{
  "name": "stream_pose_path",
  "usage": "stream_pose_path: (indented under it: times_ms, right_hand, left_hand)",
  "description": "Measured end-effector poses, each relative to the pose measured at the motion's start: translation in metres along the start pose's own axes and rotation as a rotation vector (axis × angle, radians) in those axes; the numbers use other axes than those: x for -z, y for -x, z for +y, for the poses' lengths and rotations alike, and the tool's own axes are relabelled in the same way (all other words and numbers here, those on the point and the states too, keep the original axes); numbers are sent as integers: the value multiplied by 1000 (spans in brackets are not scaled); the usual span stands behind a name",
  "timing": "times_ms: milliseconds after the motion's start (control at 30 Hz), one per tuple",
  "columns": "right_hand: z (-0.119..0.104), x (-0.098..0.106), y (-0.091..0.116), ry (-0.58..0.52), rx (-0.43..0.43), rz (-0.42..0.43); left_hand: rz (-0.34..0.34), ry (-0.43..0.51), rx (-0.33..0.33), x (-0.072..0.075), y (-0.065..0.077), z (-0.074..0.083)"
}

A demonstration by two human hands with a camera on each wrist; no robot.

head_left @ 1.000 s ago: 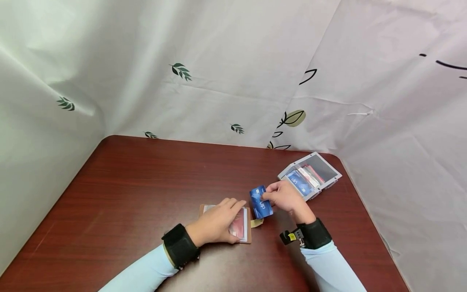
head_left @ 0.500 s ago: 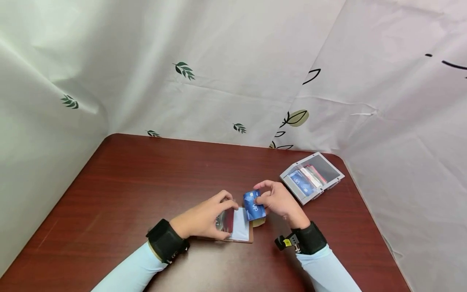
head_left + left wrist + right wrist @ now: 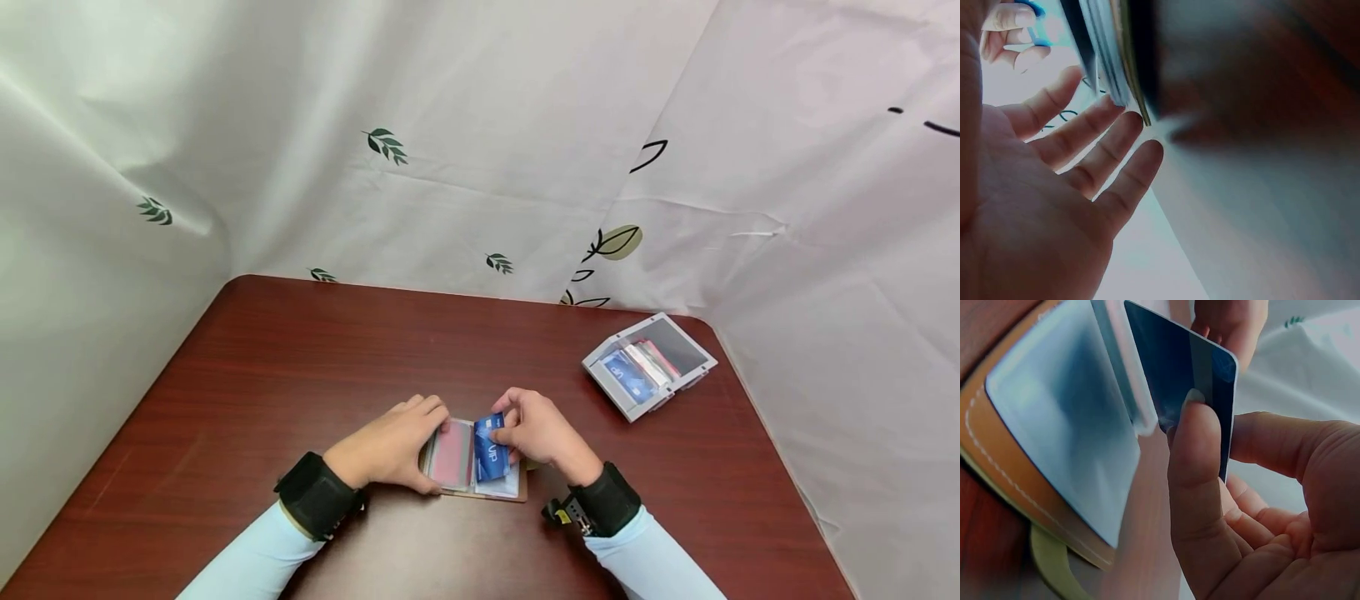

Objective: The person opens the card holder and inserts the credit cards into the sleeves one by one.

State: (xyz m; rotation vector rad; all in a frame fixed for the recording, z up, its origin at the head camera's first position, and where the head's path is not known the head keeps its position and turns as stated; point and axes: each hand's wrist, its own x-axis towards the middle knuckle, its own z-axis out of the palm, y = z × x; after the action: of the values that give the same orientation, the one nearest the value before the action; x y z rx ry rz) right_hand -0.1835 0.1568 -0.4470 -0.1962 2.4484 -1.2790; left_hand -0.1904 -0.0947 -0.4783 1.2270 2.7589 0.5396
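A brown card holder with clear sleeves lies spread on the table in the head view. My left hand holds its left side, thumb at the near edge and fingers at the far edge. In the left wrist view, the fingertips touch the edge of the page stack. Between thumb and fingers, my right hand pinches a blue VIP card over the right-hand sleeve. The right wrist view shows the card's dark striped back, tilted up beside the pale sleeve.
A grey box with a clear window stands at the table's back right, with a blue VIP card and several others inside. The holder's olive strap sticks out at its right edge. White patterned cloth hangs behind the table.
My left hand has turned the sleeve pages over to the left and come to rest on that side. The right hand has carried the blue card leftward over the holder.
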Motion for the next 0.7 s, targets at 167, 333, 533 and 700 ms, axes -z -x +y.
stream_pose_path:
  times_ms: [167, 333, 533, 700]
  right_hand:
    - [-1, -6, -2, 36, -11, 10]
    - [1, -11, -6, 67, -15, 19]
    - [3, -21, -10, 69, -17, 6]
    - [5, -29, -12, -9, -12, 27]
  left_hand:
    - [-6, -30, 18, -4, 1, -1]
    - [-5, -12, 25, -3, 3, -1]
    - [-16, 8, 48, -4, 3, -2]
    - [-12, 16, 54, -6, 3, -3]
